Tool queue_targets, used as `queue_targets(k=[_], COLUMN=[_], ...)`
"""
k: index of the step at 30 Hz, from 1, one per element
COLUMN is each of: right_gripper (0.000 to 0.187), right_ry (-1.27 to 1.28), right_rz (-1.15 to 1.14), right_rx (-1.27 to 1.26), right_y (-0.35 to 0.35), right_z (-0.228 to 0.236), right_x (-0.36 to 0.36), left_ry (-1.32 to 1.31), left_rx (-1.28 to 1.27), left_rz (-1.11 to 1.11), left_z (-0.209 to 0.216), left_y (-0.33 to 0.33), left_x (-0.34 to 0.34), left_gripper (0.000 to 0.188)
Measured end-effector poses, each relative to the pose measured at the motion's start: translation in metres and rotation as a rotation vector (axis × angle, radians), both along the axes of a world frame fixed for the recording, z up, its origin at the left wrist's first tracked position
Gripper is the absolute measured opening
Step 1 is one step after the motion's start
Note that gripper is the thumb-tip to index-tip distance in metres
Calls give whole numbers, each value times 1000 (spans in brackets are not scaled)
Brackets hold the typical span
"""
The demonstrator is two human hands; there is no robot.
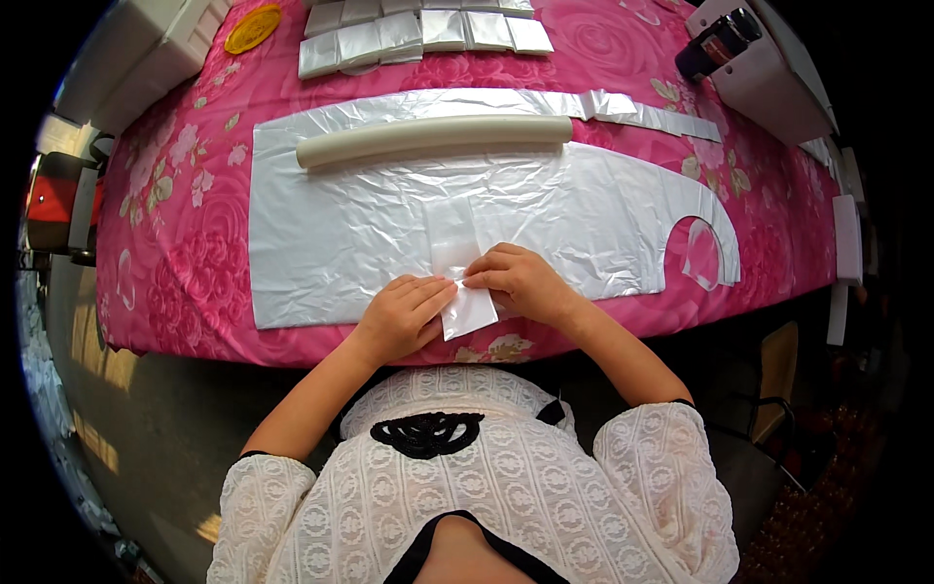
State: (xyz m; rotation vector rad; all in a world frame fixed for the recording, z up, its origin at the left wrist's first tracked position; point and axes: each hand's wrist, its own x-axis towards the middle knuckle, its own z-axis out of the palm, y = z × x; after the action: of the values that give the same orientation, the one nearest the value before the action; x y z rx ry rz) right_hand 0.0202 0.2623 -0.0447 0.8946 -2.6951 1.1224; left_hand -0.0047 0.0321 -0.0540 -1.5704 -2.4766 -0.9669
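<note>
My left hand (399, 313) and my right hand (519, 279) meet near the table's front edge, fingertips closed on a small folded white plastic packet (470, 310). Its lower end points toward me; a clear, paler strip (451, 230) stretches away from its top. Beneath lies a thin white plastic apron (331, 243), spread flat, with a rounded neck loop at the right and a long tie strip along its far side. Across its far part rests a cream-coloured tube (433, 139), touched by neither hand. Exactly what my fingertips pinch at the packet's top is partly hidden.
Rows of folded silvery-white packets (379, 41) lie at the back. A yellow disc (253, 29) sits at the far left, near white boxes (146, 63). At the far right, a dark bottle (718, 46) stands by a white box (773, 83). A pink floral cloth (209, 273) covers the table.
</note>
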Motion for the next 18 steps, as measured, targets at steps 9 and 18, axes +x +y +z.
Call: queue_targets(k=[9,18], right_gripper=[17,27], right_ry=[-515,-633], right_rz=[-469,-613], right_rx=[-73,149], right_y=[-12,-19], right_z=[12,18], right_x=[-12,-36], left_ry=[-673,-884], left_rx=[185,-6], left_rz=[437,573], left_z=[11,22], left_y=[21,28], left_x=[-10,-38], left_gripper=[44,78])
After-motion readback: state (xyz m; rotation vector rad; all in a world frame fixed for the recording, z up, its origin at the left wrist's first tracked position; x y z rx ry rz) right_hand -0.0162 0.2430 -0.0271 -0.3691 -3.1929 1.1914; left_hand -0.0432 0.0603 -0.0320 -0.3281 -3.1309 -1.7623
